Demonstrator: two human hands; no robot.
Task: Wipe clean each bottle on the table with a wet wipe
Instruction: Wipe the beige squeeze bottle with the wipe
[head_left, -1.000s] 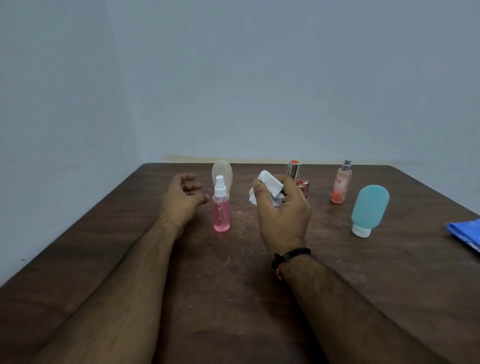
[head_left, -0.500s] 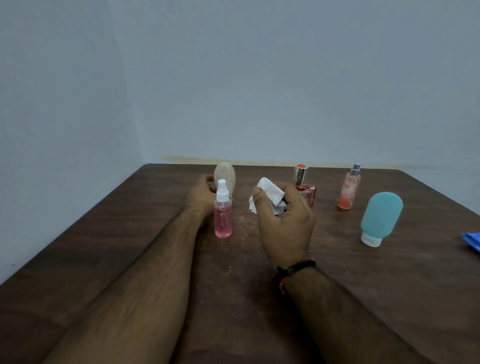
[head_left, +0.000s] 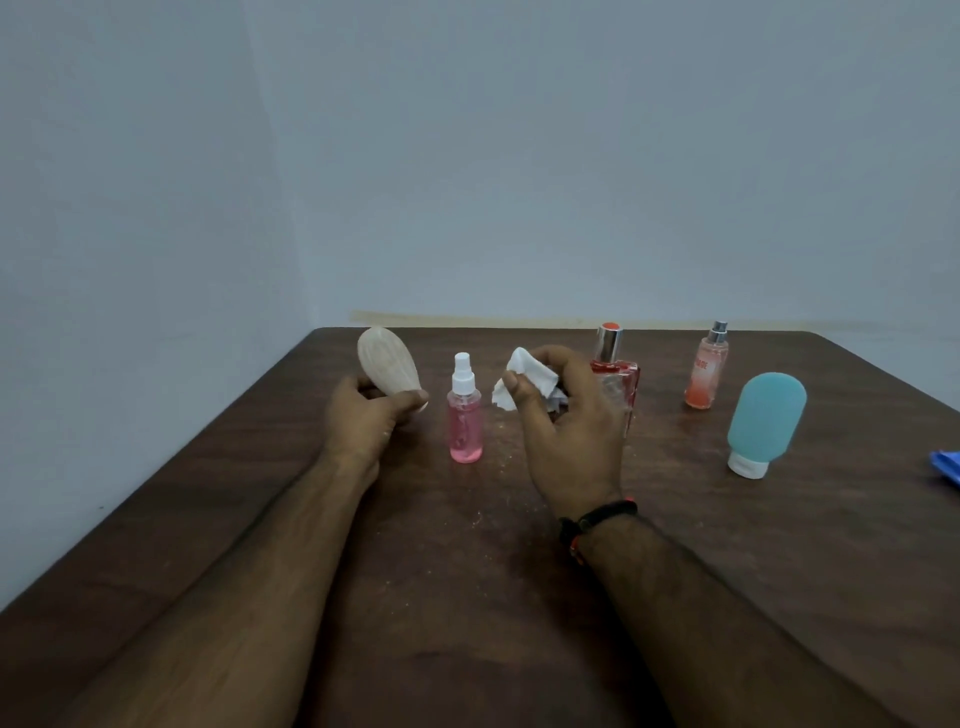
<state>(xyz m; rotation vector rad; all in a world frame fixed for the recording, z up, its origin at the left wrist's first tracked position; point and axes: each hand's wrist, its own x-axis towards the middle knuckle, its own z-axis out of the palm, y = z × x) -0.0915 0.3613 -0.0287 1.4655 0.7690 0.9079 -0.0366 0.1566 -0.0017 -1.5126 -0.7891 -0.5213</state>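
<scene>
My left hand (head_left: 369, 421) grips a pale translucent squeeze bottle (head_left: 387, 366), lifted and tilted left above the table (head_left: 467, 597). My right hand (head_left: 571, 436) pinches a crumpled white wet wipe (head_left: 524, 384) between thumb and fingers, right of a small pink spray bottle (head_left: 465, 415) that stands upright between both hands. A red square perfume bottle (head_left: 615, 374) with a silver cap stands just behind my right hand, partly hidden. Farther right stand an orange mist bottle (head_left: 706, 371) and a teal squeeze bottle (head_left: 763, 423), cap down.
A blue packet (head_left: 945, 465) lies at the right edge of the dark wooden table. Bare walls close in on the left and behind the table's far edge. Small crumbs speckle the tabletop near the pink bottle.
My left hand reached behind the pink spray bottle, closed on the pale squeeze bottle and lifted it out to the left. My right hand kept the wipe nearly in place.
</scene>
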